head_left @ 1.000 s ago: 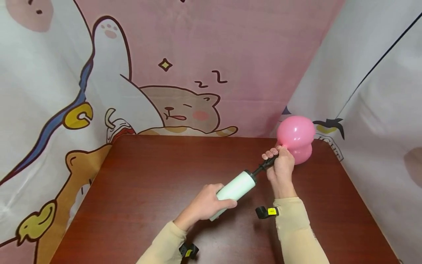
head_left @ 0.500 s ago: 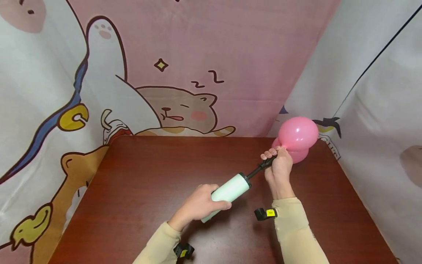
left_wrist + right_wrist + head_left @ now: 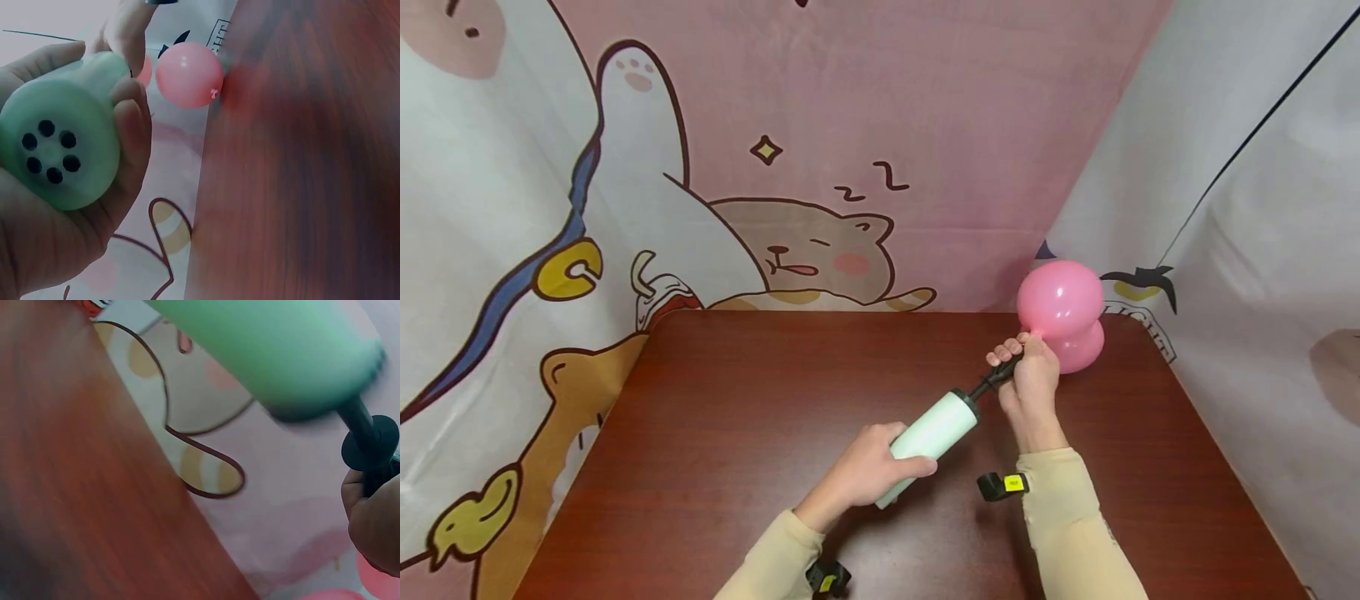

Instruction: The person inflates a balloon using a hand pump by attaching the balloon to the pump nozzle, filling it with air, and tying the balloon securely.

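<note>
My left hand (image 3: 868, 467) grips the pale green barrel of a balloon pump (image 3: 936, 429), thumb along its near side. The pump's round end, with several dark holes, faces the left wrist view. From the barrel's other end a black rod (image 3: 981, 389) leads up to my right hand (image 3: 1033, 383), whose fingers are curled round the black end piece. In the right wrist view a black disc (image 3: 370, 444) sits just ahead of that hand. Two pink balloons, an upper one (image 3: 1062, 296) and a lower one (image 3: 1081, 346), bunch behind the right hand. One balloon (image 3: 187, 74) shows a tied knot.
Both hands are above a dark red-brown wooden table (image 3: 760, 375). A printed pink cloth (image 3: 970, 125) with cartoon animals hangs behind its far edge, and a white cloth (image 3: 1262, 250) stands at the right. A small black camera (image 3: 1002, 486) is worn on the right wrist.
The pump barrel first drew back from my right hand, lengthening the visible rod, then moved up toward it, shortening the rod again. The pink balloons swung right, then back left.
</note>
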Demonstrator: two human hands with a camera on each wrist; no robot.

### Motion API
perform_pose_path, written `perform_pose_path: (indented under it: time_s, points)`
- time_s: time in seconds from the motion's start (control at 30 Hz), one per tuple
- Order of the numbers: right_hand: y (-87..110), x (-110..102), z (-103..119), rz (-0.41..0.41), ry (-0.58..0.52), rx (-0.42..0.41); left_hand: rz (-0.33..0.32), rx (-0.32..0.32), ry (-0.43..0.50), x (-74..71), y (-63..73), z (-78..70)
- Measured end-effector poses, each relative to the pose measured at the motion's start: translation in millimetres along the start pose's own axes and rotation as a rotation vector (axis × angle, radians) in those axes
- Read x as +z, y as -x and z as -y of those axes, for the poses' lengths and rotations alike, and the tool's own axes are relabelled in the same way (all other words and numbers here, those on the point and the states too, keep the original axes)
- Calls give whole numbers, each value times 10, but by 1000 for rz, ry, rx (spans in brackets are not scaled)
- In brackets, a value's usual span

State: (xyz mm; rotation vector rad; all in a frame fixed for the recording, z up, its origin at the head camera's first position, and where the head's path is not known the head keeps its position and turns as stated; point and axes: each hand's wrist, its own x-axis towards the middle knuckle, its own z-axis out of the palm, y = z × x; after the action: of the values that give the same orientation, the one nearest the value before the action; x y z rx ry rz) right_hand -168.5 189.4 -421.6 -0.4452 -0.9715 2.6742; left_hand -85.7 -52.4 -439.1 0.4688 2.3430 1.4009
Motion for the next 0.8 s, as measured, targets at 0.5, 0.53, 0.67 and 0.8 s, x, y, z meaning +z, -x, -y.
perform_pose_path:
  time_s: [0.5, 0.53, 0.67, 0.8]
  points:
    - [59, 144, -93, 44, -10, -48, -38, 40, -67, -130, 52, -20]
    - [91, 168, -142, 57, 10, -37, -49, 35, -61, -113, 25, -41]
    - [168, 226, -244, 76, 48, -32, -87, 27, -46, -46, -54, -94]
    - [159, 225, -168, 75, 61, -36, -77, 16, -22, -11, -56, -98]
